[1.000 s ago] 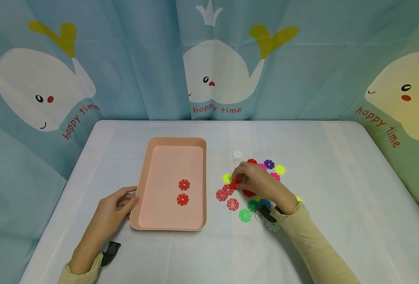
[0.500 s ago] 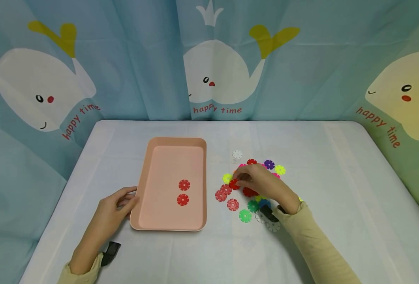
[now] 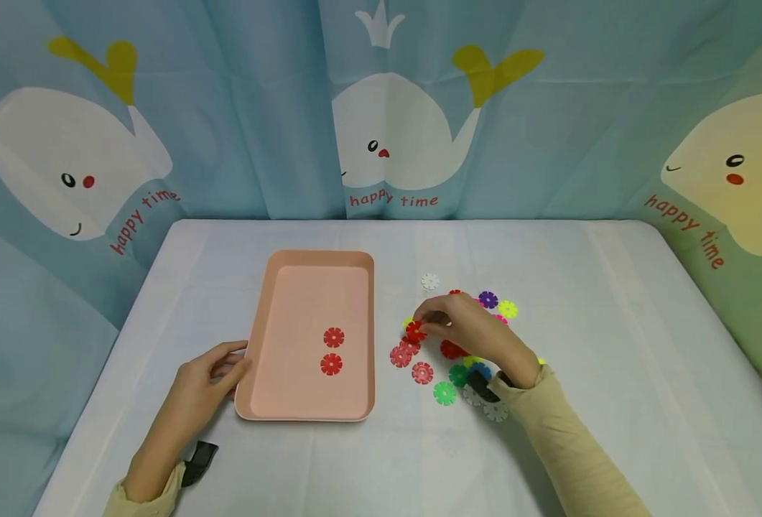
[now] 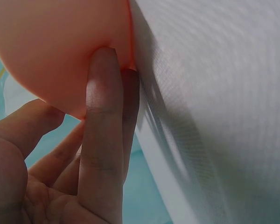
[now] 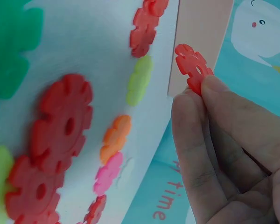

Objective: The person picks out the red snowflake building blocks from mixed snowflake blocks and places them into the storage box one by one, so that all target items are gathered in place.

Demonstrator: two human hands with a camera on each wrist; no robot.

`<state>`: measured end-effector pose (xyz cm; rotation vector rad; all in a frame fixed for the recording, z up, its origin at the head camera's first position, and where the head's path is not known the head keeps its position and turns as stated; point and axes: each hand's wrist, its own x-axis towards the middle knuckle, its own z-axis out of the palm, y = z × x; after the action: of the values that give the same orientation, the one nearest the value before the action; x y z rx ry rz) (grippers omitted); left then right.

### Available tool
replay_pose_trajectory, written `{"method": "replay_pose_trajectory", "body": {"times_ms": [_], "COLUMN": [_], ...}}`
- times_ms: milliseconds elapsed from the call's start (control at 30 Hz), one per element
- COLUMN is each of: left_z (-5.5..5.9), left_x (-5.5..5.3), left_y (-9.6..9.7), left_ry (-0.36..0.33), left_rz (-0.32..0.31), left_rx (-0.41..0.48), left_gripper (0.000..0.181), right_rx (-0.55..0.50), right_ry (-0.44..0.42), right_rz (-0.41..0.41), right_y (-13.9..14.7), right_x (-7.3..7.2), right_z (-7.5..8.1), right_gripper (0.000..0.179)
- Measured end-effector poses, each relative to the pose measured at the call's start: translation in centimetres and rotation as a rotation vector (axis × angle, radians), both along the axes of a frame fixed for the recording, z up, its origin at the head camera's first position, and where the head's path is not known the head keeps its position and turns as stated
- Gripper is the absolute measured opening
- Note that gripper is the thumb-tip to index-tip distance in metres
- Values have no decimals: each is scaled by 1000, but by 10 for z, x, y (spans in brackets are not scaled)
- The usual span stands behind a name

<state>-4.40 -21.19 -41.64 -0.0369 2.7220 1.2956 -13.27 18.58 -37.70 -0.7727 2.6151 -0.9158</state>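
Note:
In the head view my right hand point(image 3: 467, 323) pinches a red notched plastic snowflake disc point(image 3: 416, 331) between thumb and fingertips. The right wrist view shows that disc point(image 5: 194, 68) lifted off the table. Below and around it lie loose snowflake discs, among them pale red ones point(image 3: 401, 356) and a green one point(image 3: 444, 393); some are hidden under the hand and wrist. Two red discs point(image 3: 333, 337) lie apart inside the pink tray point(image 3: 319, 287). My left hand point(image 3: 202, 384) grips the tray's left side, with the rim held between thumb and fingers in the left wrist view.
Purple point(image 3: 488, 300), yellow point(image 3: 508, 309) and white point(image 3: 429, 281) discs lie toward the back of the scattered group. A white cloth covers the table point(image 3: 587, 273), and a blue curtain point(image 3: 225, 143) printed with whales hangs behind it.
My right hand has raised the red disc from the group and shifted it slightly left. The left hand and the tray look nearly unchanged.

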Motion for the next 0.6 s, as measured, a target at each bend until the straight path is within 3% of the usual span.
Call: {"method": "replay_pose_trajectory", "body": {"times_ms": [600], "left_z": [0], "left_x": [0], "left_y": [0], "left_ry": [1], "left_rz": [-2], "left_rx": [-12], "left_gripper": [41], "right_rx": [-62], "right_ry": [47], "right_rz": [41], "right_y": [-21], "right_x": [4], "right_z": [15], "right_gripper": [13]}}
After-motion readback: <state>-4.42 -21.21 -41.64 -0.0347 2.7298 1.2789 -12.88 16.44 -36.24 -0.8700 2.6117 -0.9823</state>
